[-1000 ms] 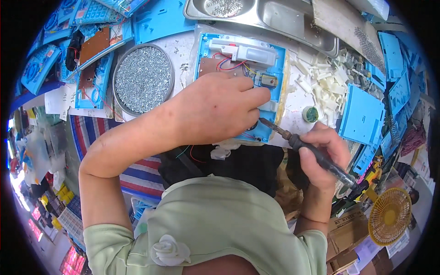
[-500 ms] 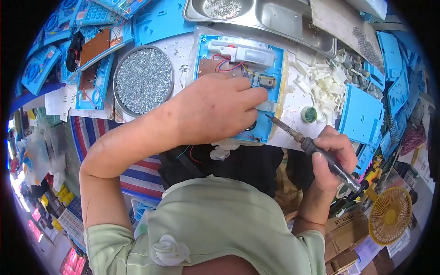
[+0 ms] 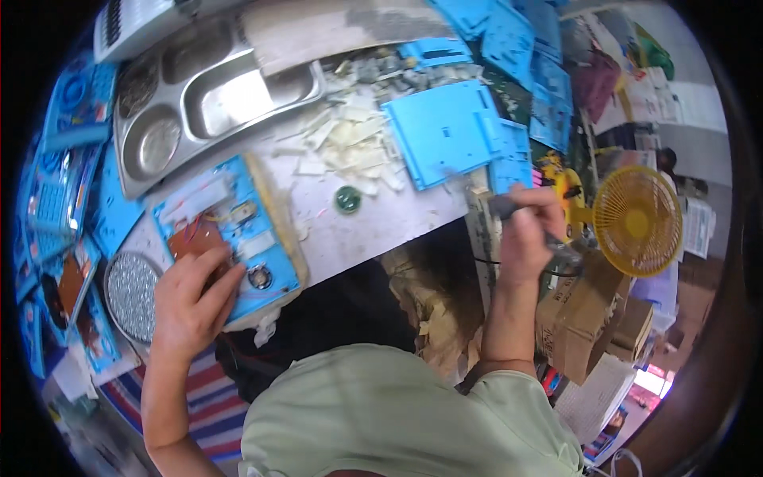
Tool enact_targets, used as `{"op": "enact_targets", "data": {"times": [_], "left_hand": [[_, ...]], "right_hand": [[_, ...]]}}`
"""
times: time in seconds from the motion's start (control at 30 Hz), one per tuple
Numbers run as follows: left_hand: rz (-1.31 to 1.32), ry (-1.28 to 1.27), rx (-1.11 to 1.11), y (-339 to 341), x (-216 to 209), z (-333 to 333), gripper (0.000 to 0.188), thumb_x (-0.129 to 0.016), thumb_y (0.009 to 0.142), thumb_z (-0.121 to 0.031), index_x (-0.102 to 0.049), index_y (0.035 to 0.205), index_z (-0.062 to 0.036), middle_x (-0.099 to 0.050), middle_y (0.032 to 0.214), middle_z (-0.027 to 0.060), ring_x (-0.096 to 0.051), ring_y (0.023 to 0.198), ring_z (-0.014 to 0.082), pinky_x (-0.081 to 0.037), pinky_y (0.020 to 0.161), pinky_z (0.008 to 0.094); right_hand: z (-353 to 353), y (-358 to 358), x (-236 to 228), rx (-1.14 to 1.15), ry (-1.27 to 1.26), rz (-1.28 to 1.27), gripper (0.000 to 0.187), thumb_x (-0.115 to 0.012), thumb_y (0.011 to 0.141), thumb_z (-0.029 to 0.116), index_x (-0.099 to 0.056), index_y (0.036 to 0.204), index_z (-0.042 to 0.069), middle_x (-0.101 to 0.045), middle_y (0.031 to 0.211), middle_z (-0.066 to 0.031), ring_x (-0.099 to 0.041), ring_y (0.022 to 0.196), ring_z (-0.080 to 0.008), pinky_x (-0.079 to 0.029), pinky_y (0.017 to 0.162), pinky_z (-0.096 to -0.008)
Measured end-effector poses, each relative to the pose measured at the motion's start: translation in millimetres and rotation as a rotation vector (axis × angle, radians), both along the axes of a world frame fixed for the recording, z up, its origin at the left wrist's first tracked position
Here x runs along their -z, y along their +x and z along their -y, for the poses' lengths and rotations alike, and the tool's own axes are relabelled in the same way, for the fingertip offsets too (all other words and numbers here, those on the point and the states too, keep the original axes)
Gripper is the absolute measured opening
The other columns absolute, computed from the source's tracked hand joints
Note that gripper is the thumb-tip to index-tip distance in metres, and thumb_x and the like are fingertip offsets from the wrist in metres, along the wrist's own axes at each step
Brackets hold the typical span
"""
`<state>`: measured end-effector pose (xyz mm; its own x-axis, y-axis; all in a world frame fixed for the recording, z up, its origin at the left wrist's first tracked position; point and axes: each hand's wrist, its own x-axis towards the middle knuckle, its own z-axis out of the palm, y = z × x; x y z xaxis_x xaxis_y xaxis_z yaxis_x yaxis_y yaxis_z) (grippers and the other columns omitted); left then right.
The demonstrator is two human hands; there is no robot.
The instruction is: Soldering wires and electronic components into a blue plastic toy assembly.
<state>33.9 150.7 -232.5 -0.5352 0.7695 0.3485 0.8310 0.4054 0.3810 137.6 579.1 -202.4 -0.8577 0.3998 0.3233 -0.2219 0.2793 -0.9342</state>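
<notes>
My left hand (image 3: 195,298) lies over the lower left of an open blue plastic casing (image 3: 280,269), thumb and index finger a little apart. Its fingertips touch a brown circuit board (image 3: 200,238) inside; nothing shows between them. Thin wires, a small metal part (image 3: 242,211) and a round speaker-like part (image 3: 259,277) sit in the casing too. Off to the right, my right hand (image 3: 528,234) is closed around a soldering iron (image 3: 502,207). Its tip is smeared by motion and points left, near a flat blue panel (image 3: 445,131).
A round tin of small screws (image 3: 132,296) stands left of the casing. Behind are a steel compartment tray (image 3: 238,131), loose white plastic pieces (image 3: 350,131) and a small green-filled pot (image 3: 347,199). A yellow fan (image 3: 638,221) and cardboard boxes (image 3: 584,318) are at right.
The view has swung right. My right hand has carried the soldering iron away from the casing, to the right. My left hand has drawn back to the casing's lower left.
</notes>
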Motion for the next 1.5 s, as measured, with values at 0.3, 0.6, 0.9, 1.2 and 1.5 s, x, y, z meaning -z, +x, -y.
{"op": "enact_targets", "data": {"times": [0.3,0.6,0.9,1.2,1.5], "left_hand": [[0.016,-0.003,-0.039,3.9,-0.7,-5.9,0.040,-0.077,0.069,-0.002,-0.072,0.109,-0.0064,-0.066,0.115,0.0144,-0.064,0.081,0.0297,-0.052,0.066,0.0398],[0.082,0.041,-0.054,3.5,4.0,10.3,0.037,-0.076,0.070,-0.003,-0.073,0.106,-0.0079,-0.066,0.114,0.0144,-0.066,0.087,0.0309,-0.054,0.070,0.0409],[-0.011,0.240,-0.273,1.5,6.5,1.6,0.034,-0.078,0.070,-0.003,-0.073,0.103,-0.0106,-0.063,0.103,0.0070,-0.064,0.085,0.0261,-0.050,0.071,0.0389],[-0.050,0.146,-0.285,-10.0,6.0,-18.0,0.033,-0.077,0.074,-0.010,-0.074,0.107,-0.0115,-0.061,0.106,0.0054,-0.060,0.089,0.0248,-0.044,0.085,0.0413],[-0.134,0.090,-0.293,-9.8,12.4,-21.2,0.033,-0.076,0.074,-0.015,-0.074,0.107,-0.0110,-0.062,0.110,0.0060,-0.059,0.098,0.0257,-0.042,0.094,0.0456]], "right_hand": [[-115.8,-31.6,-22.5,0.630,-0.026,-0.148,0.006,-0.066,0.092,0.008,-0.070,0.090,0.004,-0.057,0.076,0.0039,-0.044,0.063,-0.0037,-0.029,0.056,-0.0209],[-88.2,-25.4,28.1,0.163,-0.764,0.082,0.045,-0.064,0.102,0.032,-0.056,0.138,0.006,-0.068,0.109,-0.0105,-0.058,0.077,-0.0146,-0.048,0.064,-0.0266],[181.4,-93.8,29.7,-0.388,0.658,0.006,0.013,-0.080,0.076,0.010,-0.069,0.083,0.006,-0.068,0.082,-0.0075,-0.059,0.079,-0.0293,-0.047,0.074,-0.0393],[194.1,-124.2,15.9,-0.503,0.805,0.283,0.018,-0.075,0.084,0.020,-0.068,0.080,0.004,-0.067,0.074,-0.0119,-0.061,0.076,-0.0315,-0.048,0.070,-0.0425],[188.0,-155.8,-5.1,-0.788,0.751,0.681,0.021,-0.067,0.085,0.020,-0.070,0.084,-0.001,-0.070,0.081,-0.0201,-0.069,0.079,-0.0377,-0.053,0.074,-0.0455]]}}
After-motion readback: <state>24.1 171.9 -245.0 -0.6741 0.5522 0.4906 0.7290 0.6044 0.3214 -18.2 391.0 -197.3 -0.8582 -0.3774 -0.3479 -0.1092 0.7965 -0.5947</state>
